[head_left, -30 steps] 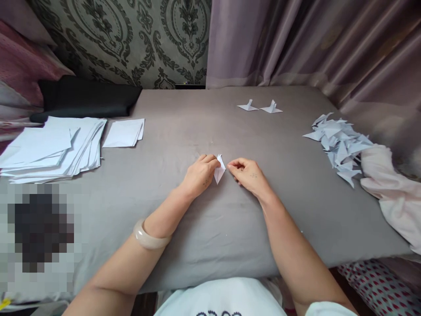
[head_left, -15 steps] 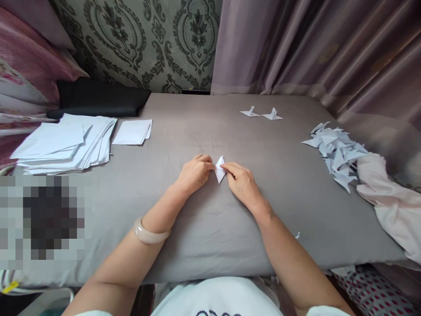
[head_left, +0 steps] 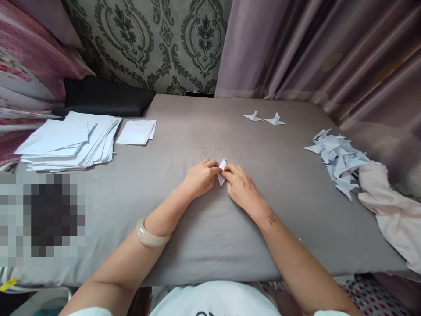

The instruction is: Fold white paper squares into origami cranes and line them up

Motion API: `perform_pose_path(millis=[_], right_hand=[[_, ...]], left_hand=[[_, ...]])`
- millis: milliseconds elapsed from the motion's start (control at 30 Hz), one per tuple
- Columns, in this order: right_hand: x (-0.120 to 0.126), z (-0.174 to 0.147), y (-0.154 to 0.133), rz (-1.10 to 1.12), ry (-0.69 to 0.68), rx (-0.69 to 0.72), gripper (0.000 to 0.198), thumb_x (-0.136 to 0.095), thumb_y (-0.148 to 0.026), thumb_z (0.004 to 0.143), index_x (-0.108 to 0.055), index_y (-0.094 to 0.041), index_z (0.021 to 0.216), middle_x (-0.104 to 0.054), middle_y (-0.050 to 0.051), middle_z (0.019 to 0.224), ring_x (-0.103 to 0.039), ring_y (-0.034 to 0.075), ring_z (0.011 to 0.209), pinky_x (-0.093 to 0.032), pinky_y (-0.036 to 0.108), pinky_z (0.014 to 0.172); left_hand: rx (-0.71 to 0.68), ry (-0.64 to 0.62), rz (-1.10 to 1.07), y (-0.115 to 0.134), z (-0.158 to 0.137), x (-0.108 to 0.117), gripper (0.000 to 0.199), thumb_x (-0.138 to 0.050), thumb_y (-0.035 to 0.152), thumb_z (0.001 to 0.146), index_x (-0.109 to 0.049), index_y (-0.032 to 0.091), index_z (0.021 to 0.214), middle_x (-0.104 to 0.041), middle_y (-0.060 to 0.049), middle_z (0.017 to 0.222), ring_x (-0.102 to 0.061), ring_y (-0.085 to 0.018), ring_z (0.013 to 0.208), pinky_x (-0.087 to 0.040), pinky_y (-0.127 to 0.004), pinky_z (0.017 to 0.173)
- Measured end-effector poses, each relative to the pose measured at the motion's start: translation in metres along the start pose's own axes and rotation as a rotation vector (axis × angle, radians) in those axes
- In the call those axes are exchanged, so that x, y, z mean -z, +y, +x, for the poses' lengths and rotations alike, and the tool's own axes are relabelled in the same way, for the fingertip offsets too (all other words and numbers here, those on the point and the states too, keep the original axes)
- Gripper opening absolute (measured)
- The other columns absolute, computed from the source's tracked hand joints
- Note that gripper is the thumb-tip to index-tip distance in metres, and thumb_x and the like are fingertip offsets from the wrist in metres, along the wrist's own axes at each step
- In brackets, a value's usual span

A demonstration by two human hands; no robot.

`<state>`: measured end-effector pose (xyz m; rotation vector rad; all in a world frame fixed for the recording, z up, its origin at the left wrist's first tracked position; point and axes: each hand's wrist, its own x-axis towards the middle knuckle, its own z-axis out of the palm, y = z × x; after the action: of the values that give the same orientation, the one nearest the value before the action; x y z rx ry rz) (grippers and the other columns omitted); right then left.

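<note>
Farthest to the left of the left hand, a pink curtain [head_left: 36,44] hangs at the edge of a grey cloth-covered surface [head_left: 197,259]. Well to the left of that hand and a little beyond it lies a large stack of white paper [head_left: 70,136], its sheets unevenly fanned, with a black folded item [head_left: 108,96] behind it. Closer to the hand, just right of the large stack, sits a small stack of paper [head_left: 134,133]. A pale bangle [head_left: 151,237] circles the forearm below the left hand [head_left: 199,180], whose fingers are curled nearly closed, thumb and forefinger pinching the left edge of a folded white paper [head_left: 221,179]. This narrow, pointed piece stands between the two hands, one tip toward the person. The right hand [head_left: 242,186] is half bent, its thumb and forefinger closed on the paper's right edge. Beyond the right hand and slightly to its right, two finished paper figures [head_left: 275,120] sit side by side, flat wings spread. Well to the right of that hand is a heap of paper figures [head_left: 340,158], and beside its near end a pale cloth [head_left: 381,193] lies crumpled.
</note>
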<state>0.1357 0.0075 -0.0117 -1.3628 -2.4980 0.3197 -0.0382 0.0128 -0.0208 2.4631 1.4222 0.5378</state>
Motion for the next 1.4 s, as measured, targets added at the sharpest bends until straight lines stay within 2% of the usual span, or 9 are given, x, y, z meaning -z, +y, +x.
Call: perform_pose_path(millis=[167,300,400,500,600,700,967,1200,1400], right_hand=[[0.006,-0.003,0.014,0.108,-0.020,0.050,0.038,-0.040,-0.002,0.086,-0.069,-0.018,0.105,-0.063,0.008,0.108,-0.057,0.020,0.100,-0.047,0.031,0.087],[0.009,-0.009,0.022,0.093,-0.011,0.042,0.039,-0.040,-0.003,0.085,-0.069,-0.018,0.108,-0.064,0.009,0.109,-0.057,0.021,0.101,-0.047,0.032,0.087],[0.010,-0.008,0.025,0.133,-0.002,0.048,0.039,-0.041,-0.002,0.083,-0.070,-0.018,0.104,-0.064,0.008,0.107,-0.058,0.020,0.099,-0.047,0.031,0.087],[0.009,-0.002,0.027,0.185,0.027,0.007,0.032,-0.045,-0.005,0.081,-0.071,-0.020,0.093,-0.065,0.006,0.100,-0.060,0.017,0.090,-0.048,0.029,0.080],[0.005,0.005,0.027,0.240,0.074,-0.060,0.021,-0.051,-0.010,0.079,-0.069,-0.020,0.081,-0.063,0.004,0.092,-0.059,0.015,0.078,-0.047,0.027,0.071],[0.000,0.007,0.025,0.280,0.138,-0.101,0.015,-0.052,-0.012,0.079,-0.065,-0.019,0.077,-0.062,0.004,0.088,-0.058,0.014,0.077,-0.047,0.027,0.072],[-0.006,0.004,0.031,0.406,0.186,-0.135,0.014,-0.049,-0.015,0.082,-0.061,-0.020,0.076,-0.062,0.002,0.084,-0.058,0.013,0.077,-0.046,0.027,0.073],[-0.007,0.002,0.035,0.421,0.182,-0.243,0.009,-0.055,-0.020,0.080,-0.061,-0.020,0.088,-0.061,0.003,0.090,-0.060,0.014,0.077,-0.048,0.029,0.075],[-0.007,0.001,0.033,0.404,0.157,-0.229,0.011,-0.056,-0.023,0.083,-0.061,-0.020,0.091,-0.059,0.005,0.099,-0.060,0.014,0.081,-0.049,0.030,0.079]], left_hand=[[0.042,-0.036,0.109,0.007,0.000,0.004,0.039,-0.040,0.006,0.082,-0.072,0.020,0.099,-0.066,-0.007,0.104,-0.058,-0.022,0.093,-0.047,-0.029,0.066],[0.110,0.019,0.034,0.011,0.001,0.005,0.027,-0.049,0.013,0.080,-0.074,0.021,0.088,-0.067,-0.006,0.101,-0.058,-0.022,0.090,-0.043,-0.028,0.060],[0.190,0.067,-0.059,0.010,0.004,0.000,0.021,-0.052,0.025,0.086,-0.073,0.021,0.080,-0.067,-0.005,0.095,-0.059,-0.021,0.088,-0.042,-0.028,0.061],[0.268,0.100,-0.148,0.007,0.009,-0.006,0.020,-0.054,0.031,0.089,-0.069,0.021,0.079,-0.065,-0.004,0.091,-0.058,-0.020,0.087,-0.042,-0.028,0.064],[0.349,0.114,-0.207,0.005,0.013,-0.011,0.012,-0.061,0.030,0.085,-0.066,0.019,0.089,-0.061,-0.006,0.093,-0.057,-0.021,0.090,-0.044,-0.031,0.072],[0.395,0.124,-0.253,0.005,0.016,-0.015,0.015,-0.065,0.027,0.082,-0.065,0.017,0.093,-0.059,-0.009,0.100,-0.055,-0.023,0.096,-0.045,-0.035,0.082],[0.440,0.110,-0.389,0.006,0.018,-0.014,0.005,-0.065,0.020,0.079,-0.067,0.017,0.077,-0.058,-0.008,0.097,-0.053,-0.021,0.092,-0.044,-0.037,0.087],[0.446,0.145,-0.386,0.010,0.012,-0.013,0.013,-0.064,0.027,0.082,-0.067,0.017,0.089,-0.056,-0.009,0.101,-0.051,-0.022,0.095,-0.044,-0.039,0.090],[0.435,0.145,-0.423,0.011,0.013,-0.013,0.009,-0.069,0.026,0.078,-0.069,0.017,0.080,-0.056,-0.009,0.105,-0.050,-0.025,0.107,-0.041,-0.043,0.097]])
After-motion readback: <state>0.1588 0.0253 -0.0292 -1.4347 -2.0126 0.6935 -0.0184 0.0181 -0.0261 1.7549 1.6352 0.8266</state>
